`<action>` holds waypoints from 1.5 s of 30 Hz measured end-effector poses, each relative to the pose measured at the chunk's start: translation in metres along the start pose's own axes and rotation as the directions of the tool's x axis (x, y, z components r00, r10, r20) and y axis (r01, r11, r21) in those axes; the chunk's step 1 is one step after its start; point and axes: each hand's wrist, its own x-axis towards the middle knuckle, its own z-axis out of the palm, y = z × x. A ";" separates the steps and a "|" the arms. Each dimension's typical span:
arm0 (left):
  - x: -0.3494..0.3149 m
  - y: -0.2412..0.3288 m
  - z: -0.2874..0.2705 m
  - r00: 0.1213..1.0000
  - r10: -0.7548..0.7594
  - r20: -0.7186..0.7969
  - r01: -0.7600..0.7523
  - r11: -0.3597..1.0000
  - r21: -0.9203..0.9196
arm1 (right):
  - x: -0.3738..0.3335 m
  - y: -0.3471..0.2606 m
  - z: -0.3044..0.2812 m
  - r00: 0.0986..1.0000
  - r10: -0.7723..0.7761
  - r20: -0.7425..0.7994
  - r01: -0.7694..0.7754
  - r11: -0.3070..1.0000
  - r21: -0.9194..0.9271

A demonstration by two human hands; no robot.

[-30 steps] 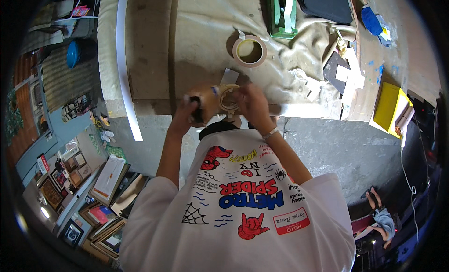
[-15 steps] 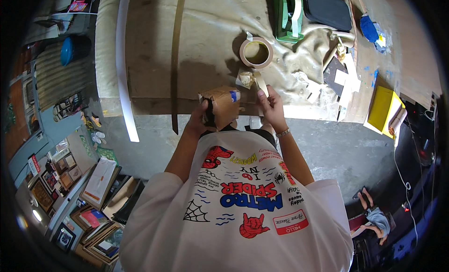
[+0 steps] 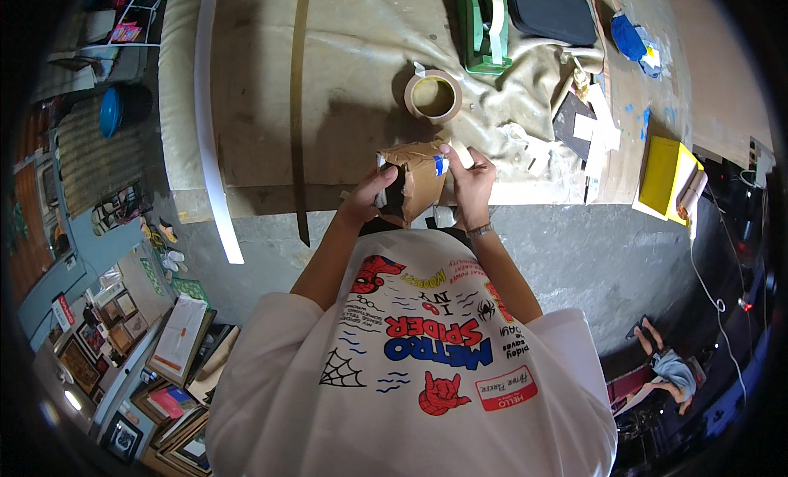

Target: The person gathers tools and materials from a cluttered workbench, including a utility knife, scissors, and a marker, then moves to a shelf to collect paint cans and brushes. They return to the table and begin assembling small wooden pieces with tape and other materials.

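Observation:
A small brown cardboard box (image 3: pixel 423 190) is held up at the table's near edge, tilted, with a dark opening or side facing left and a blue-and-white patch at its upper right corner. My left hand (image 3: pixel 371 199) is closed on the box's left side, thumb on top. My right hand (image 3: pixel 474 185) pinches a piece of pale tape (image 3: pixel 461 154) right against the box's upper right corner. Whether the tape is stuck to the cardboard is hidden by the fingers. Just beyond the box, a wide roll of brown tape (image 3: pixel 457 99) lies on the cloth-covered table (image 3: pixel 353 91).
At the back stand a green tape dispenser (image 3: pixel 468 34) and a dark flat case (image 3: pixel 554 13). Paper scraps (image 3: pixel 597 132) lie at the right, by a yellow box (image 3: pixel 663 177). A white strip (image 3: pixel 211 124) and a brown strip (image 3: pixel 299 124) run down the table's left. Someone's legs (image 3: pixel 652 337) show at lower right.
The box has shifted right and tilted in my left hand. My right hand has brought the pale tape against the box's upper right corner. The whole view has slid slightly.

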 end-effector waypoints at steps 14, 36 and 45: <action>-0.030 0.042 -0.040 0.960 0.179 -0.217 -0.182 0.983 0.006 | 0.050 -0.040 -0.011 0.710 -0.519 0.476 0.689 0.370 -0.624; -0.059 0.056 -0.038 0.929 0.300 -0.218 -0.292 0.954 0.070 | 0.166 -0.030 0.058 0.873 -0.474 0.120 0.480 0.787 -0.388; -0.055 0.049 -0.033 0.937 0.290 -0.196 -0.302 0.953 -0.033 | 0.068 0.034 -0.067 0.995 -0.084 0.061 0.104 0.822 -0.560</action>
